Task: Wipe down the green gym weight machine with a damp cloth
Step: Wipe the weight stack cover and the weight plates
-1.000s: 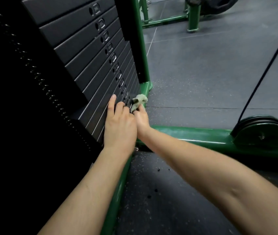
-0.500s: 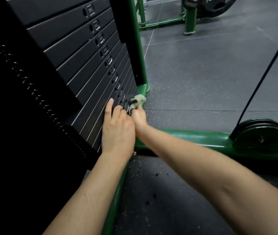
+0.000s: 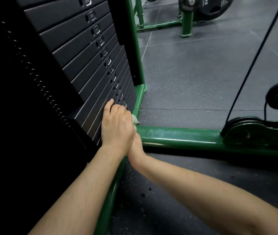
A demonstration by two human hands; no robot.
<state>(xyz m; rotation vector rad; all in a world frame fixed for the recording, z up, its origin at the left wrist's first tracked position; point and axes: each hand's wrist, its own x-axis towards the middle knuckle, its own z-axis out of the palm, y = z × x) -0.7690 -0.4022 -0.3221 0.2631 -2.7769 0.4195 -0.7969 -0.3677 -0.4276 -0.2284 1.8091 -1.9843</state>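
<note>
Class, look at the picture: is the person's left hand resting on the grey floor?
No. The left hand rests against the lower plates of the black weight stack, above the floor.

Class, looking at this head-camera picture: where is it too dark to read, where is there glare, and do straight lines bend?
Head view: the left side beside the weight stack is near black; soft glare streaks the green base bar; wide-angle distortion bows the cable.

Dark speckled rubber floor (image 3: 202, 78), laid in large tiles with visible seams. Bearing directly on it: green base rail (image 3: 177, 135) of the weight machine, and a second green frame (image 3: 158, 26) well apart at the far end. Pale specks, possibly dust or grit, scattered near the rail (image 3: 134, 211).
</note>
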